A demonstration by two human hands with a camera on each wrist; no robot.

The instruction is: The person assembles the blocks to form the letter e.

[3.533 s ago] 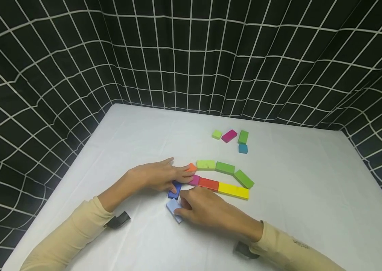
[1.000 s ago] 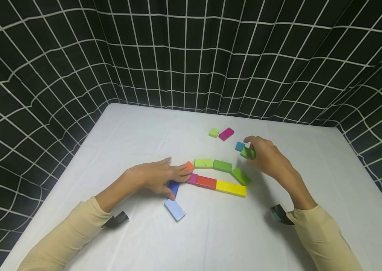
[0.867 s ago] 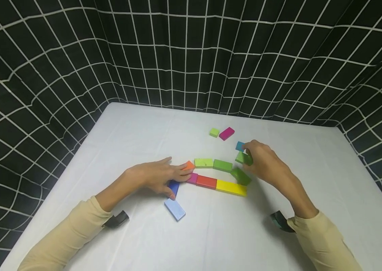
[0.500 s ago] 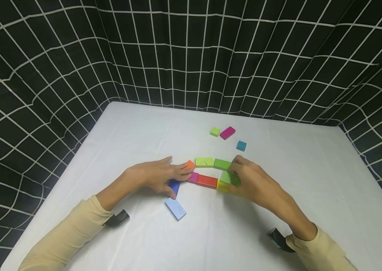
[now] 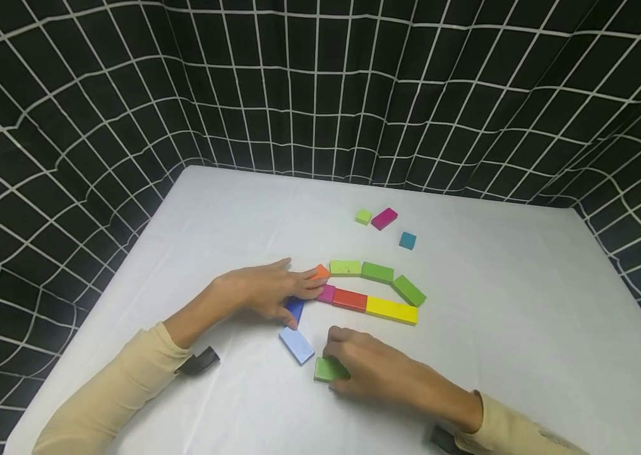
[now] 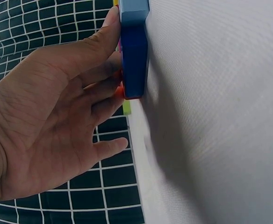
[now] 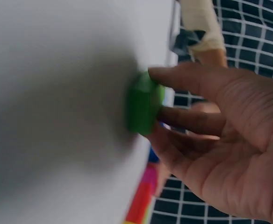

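My right hand (image 5: pixel 371 365) pinches a green block (image 5: pixel 328 369) between thumb and fingers, just right of the light blue block (image 5: pixel 297 345). In the right wrist view that green block (image 7: pixel 143 103) looks blurred, close to the white cloth. My left hand (image 5: pixel 266 290) lies with extended fingers over the row's left end. Its fingertips touch the orange block (image 5: pixel 321 272) and magenta block (image 5: pixel 327 294), and its thumb rests at the dark blue block (image 5: pixel 295 309). In the left wrist view the dark blue block (image 6: pixel 134 63) meets the light blue one (image 6: pixel 133 12) end to end.
A red block (image 5: pixel 350 300) and a yellow block (image 5: pixel 392 310) continue the straight row. Behind it curve a lime block (image 5: pixel 345 268) and two green blocks (image 5: pixel 377 272). Farther back lie a small lime block (image 5: pixel 363 217), a magenta block (image 5: pixel 384 218) and a teal block (image 5: pixel 408 240).
My right hand went from the light blue block to the back, picked up a green block beside the teal one, and carried it over the row to the front. My left hand stayed put.
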